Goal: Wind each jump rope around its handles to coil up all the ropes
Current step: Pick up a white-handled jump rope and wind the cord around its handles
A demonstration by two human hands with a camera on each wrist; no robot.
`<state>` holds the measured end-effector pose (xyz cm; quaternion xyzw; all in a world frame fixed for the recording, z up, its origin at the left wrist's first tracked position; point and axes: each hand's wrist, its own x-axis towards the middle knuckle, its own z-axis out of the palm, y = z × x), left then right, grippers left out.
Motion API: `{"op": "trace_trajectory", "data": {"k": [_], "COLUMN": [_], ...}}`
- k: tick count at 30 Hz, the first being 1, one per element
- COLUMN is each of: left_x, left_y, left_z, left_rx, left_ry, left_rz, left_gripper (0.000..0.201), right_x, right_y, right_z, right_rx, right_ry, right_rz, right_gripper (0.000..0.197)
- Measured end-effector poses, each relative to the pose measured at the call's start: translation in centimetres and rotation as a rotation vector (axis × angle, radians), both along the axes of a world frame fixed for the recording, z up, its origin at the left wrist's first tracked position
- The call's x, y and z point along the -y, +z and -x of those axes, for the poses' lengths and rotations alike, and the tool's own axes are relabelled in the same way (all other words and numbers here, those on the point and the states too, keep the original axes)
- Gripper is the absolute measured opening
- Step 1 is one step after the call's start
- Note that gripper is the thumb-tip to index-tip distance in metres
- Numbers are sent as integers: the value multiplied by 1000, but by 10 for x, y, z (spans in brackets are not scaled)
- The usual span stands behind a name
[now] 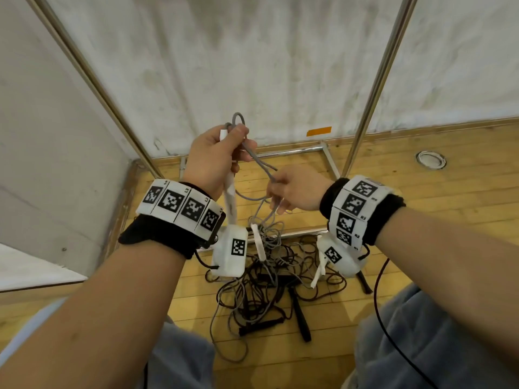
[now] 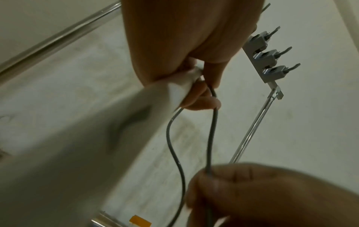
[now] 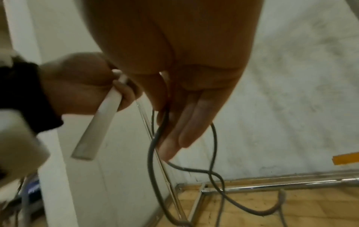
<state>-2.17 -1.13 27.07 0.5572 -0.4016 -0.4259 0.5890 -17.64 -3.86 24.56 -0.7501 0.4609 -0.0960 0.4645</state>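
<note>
Near the centre of the head view, the left hand [image 1: 214, 155] is closed around a white handle [image 1: 229, 197], thumb pressing a small loop of the grey rope [image 1: 259, 164] at its top. Lower right of it, the right hand [image 1: 292, 192] pinches the same rope between thumb and forefinger, the other fingers [image 3: 186, 127] hanging nearly straight. The rope trails down into the tangled pile [image 1: 269, 279] of ropes on the wooden floor [image 1: 421, 192]. A second white handle seems to dangle below, though blur makes that uncertain. To wind well, keep the thumb pinning each turn, feed with light tension, and draw slack clear of the pile first.
</note>
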Motion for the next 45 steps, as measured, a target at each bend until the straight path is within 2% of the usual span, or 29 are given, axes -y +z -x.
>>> {"op": "trace_trajectory", "data": {"k": [2,4,6,8,10,15,19,21,23,26,29,30,33,36,38,39,41,42,44,45], "left_x": [-2,-4,-7,-9,-10,-8,-9,-8,-6,-4,-2,-1,-2,-4,-6,-7,-10,-11,-14,-16], "left_y": [-1,-5,-11,-18,-26,-30,-30,-29,-27,-24,-24,-25,-24,-22,-20,-20,-17,-14,-9,-7], "left_z": [-2,-3,-1,5,12,18,19,20,19,13,8,7,9,12,14,14,13,13,10,9], "left_rx": [24,159,347,437,453,539,436,336,259,197,216,207,142,65,134,198,294,321,409,458], "left_ry": [-17,-72,-181,-313,-381,-381,-293,-184,-83,28,97,104,83,-38,-108,-119,-129,-151,-240,-295], "left_rz": [-26,-61,-105,-193,-252,-239,-200,-166,-134,-95,-89,-94,-126,-165,-198,-207,-207,-206,-209,-220], "left_gripper": [24,29,19,7,11,9,15,16,15,16,23,23,19,17,17,19,20,20,23,22], "right_x": [3,9,12,12,11,17,26,26,23,11,-1,-3,-10,-14,-16,-17,-16,-13,-7,-5], "right_y": [8,18,27,34,39,52,51,44,33,20,13,10,3,1,5,6,7,6,6,7], "right_z": [0,1,2,4,5,15,26,27,26,23,18,15,8,2,-1,-2,-1,1,2,2], "right_rx": [147,334,491,619,730,1007,1149,1073,887,601,319,223,22,114,212,203,98,75,183,254], "right_ry": [-116,-244,-353,-431,-470,-577,-725,-784,-781,-557,-320,-271,-116,-135,-138,-121,-121,-180,-333,-357], "right_rz": [-24,-25,-38,-81,-151,-253,-340,-383,-434,-487,-342,-232,47,59,31,48,206,320,451,430], "right_gripper": [22,24,24,24,23,23,19,27,44,58,62,60,17,16,16,20,34,37,23,15]}}
